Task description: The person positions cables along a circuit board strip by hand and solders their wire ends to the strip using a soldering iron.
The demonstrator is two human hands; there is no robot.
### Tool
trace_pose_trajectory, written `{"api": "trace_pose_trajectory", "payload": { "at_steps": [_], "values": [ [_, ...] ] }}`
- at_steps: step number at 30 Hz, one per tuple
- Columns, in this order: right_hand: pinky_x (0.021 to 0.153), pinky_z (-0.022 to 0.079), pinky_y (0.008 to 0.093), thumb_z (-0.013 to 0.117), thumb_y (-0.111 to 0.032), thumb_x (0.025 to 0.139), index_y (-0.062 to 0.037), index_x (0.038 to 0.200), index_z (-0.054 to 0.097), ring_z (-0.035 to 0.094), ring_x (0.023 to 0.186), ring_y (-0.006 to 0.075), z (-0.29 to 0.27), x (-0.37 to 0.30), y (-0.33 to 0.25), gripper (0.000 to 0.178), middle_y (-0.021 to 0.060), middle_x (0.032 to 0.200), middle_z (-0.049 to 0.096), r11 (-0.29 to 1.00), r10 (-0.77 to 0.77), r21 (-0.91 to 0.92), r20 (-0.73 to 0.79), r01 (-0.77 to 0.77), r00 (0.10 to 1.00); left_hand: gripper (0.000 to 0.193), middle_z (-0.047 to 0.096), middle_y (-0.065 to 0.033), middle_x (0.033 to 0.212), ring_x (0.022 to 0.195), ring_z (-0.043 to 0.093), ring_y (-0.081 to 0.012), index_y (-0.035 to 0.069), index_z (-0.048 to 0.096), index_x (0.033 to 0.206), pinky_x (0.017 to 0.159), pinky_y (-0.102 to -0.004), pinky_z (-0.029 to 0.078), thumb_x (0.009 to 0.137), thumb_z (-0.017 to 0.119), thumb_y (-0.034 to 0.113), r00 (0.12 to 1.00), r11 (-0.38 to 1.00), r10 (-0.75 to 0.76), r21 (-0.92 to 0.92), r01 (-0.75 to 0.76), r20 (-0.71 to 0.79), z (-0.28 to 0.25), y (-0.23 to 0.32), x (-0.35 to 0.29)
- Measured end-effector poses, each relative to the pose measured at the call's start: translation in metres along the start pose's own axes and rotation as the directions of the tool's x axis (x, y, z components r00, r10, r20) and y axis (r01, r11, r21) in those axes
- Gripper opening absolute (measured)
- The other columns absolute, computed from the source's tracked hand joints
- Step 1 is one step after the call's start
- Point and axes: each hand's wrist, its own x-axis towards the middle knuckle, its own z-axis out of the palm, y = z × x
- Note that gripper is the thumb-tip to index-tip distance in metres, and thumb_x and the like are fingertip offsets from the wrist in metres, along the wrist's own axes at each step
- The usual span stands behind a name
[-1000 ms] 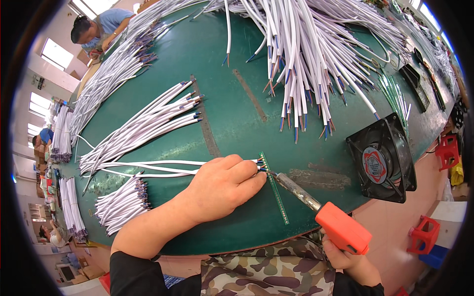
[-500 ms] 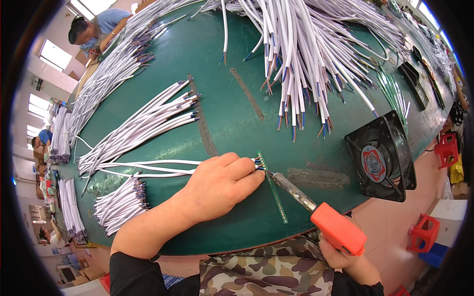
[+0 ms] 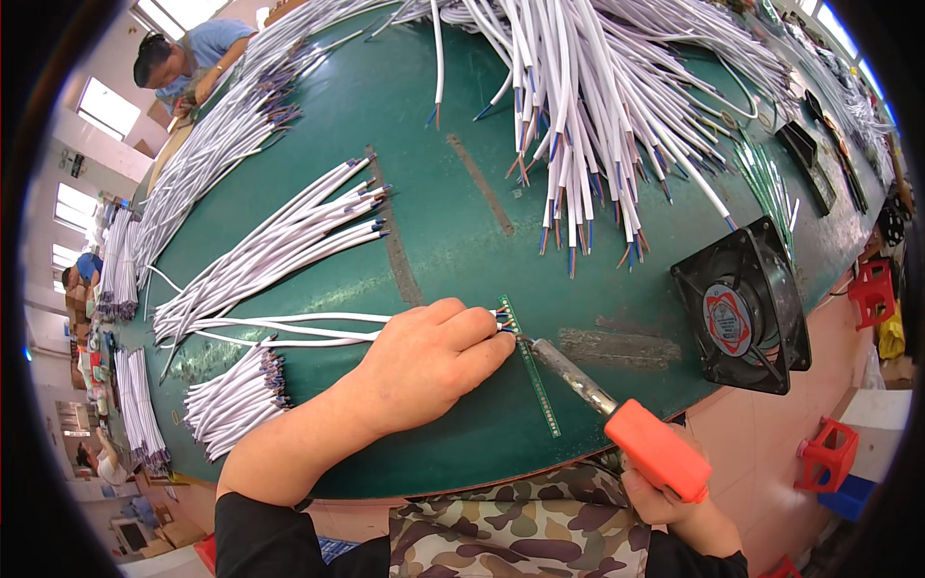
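Several white cables run in from the left and pass under my left hand. Its fingers are closed, pinching a cable near its stripped end, and they partly hide the grip. Bare wire ends with blue and brown insulation lie at the upper part of a narrow green circuit board strip, flat on the table. My right hand is wrapped round the red handle of a soldering iron. The iron slants up and left, its tip beside the strip by my left fingertips; whether it touches, I cannot tell.
A black fan stands right of the iron, near the edge of the green table. White cable bundles lie at the left, front left and back. More green strips lie behind the fan. Another person works far left.
The soldering iron's red handle has shifted very slightly to the left with my right hand. My left hand, the cables and the strip look unmoved.
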Motion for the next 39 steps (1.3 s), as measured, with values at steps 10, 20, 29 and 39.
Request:
{"api": "trace_pose_trajectory", "payload": {
  "at_steps": [10,20,29,39],
  "values": [
    [0.073,0.058,0.0399,0.079,-0.009,0.071,0.0012,0.117,0.065,0.071,0.082,0.0319,0.002,-0.017,0.003,0.049,0.0182,0.123,0.061,0.997,0.061,0.060,-0.064,-0.057,0.996,0.033,0.064,-0.0047,0.095,0.079,0.063,-0.0236,0.007,0.072,0.107,0.066,-0.0351,0.053,0.074,0.067,0.004,1.000,1.000,0.000,-0.006,0.000,0.002,-0.002,-0.002,-0.001],
    [0.067,0.052,0.0317,0.063,-0.009,0.088,0.0049,0.115,0.064,0.063,0.072,0.0155,-0.003,-0.017,-0.014,0.031,0.0073,0.086,0.067,0.848,0.456,0.292,0.023,-0.443,0.889,0.027,0.064,-0.0062,0.100,0.088,0.064,-0.0258,0.006,0.071,0.106,0.075,-0.0380,0.053,0.078,0.070,0.006,0.999,1.000,-0.017,-0.014,0.017,-0.036,-0.015,0.004,-0.009],
    [0.065,0.052,0.0288,0.062,-0.008,0.093,0.0060,0.120,0.061,0.060,0.070,0.0131,0.003,-0.041,0.002,0.031,0.0091,0.093,0.065,0.775,0.502,0.467,-0.044,-0.426,0.864,0.024,0.064,-0.0117,0.096,0.094,0.063,-0.0328,0.004,0.067,0.106,0.080,-0.0432,0.052,0.081,0.068,0.005,0.939,0.850,-0.344,0.416,0.324,-0.029,-0.043,-0.091,-0.032],
    [0.064,0.053,0.0279,0.063,-0.007,0.091,0.0072,0.119,0.062,0.062,0.068,0.0136,-0.013,-0.025,-0.005,0.031,0.0094,0.088,0.066,0.955,0.278,0.113,-0.011,-0.275,0.961,0.022,0.059,-0.0104,0.090,0.082,0.061,-0.0297,0.005,0.069,0.107,0.071,-0.0396,0.050,0.085,0.067,0.001,0.972,0.972,-0.235,0.007,0.235,-0.010,-0.062,-0.076,-0.018]
  ]
}}
